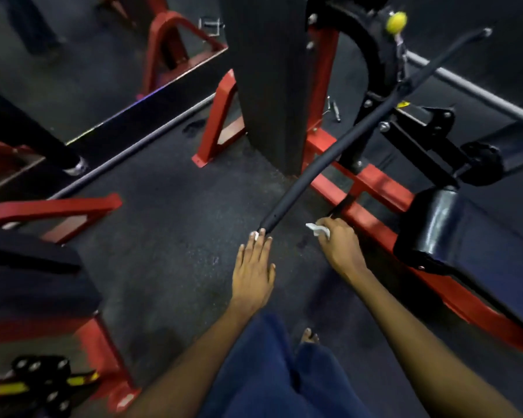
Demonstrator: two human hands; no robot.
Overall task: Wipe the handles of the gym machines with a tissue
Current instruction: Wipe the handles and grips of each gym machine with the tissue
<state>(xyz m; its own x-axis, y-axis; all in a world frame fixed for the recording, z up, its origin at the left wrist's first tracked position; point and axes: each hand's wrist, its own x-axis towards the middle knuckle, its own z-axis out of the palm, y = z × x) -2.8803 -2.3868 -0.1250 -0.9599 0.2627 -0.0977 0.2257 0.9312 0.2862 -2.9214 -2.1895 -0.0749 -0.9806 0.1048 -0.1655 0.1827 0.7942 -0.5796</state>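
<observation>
Head view, looking down past blue trousers (284, 372) onto dark speckled rubber flooring (169, 236). Left hand (254, 267) stretched forward, fingers straight and together, tips touching the near end of a long black padded pull-down bar handle (323, 170) hanging slantwise from a cable with a yellow ball stopper (396, 22). Right hand (340, 245) just beside that end, apart from it, fingers curled round a crumpled white tissue (317, 229). Red steel machine frame (372, 182) and black padded roller (435, 224) to the right. More red frames at left, blurred.
</observation>
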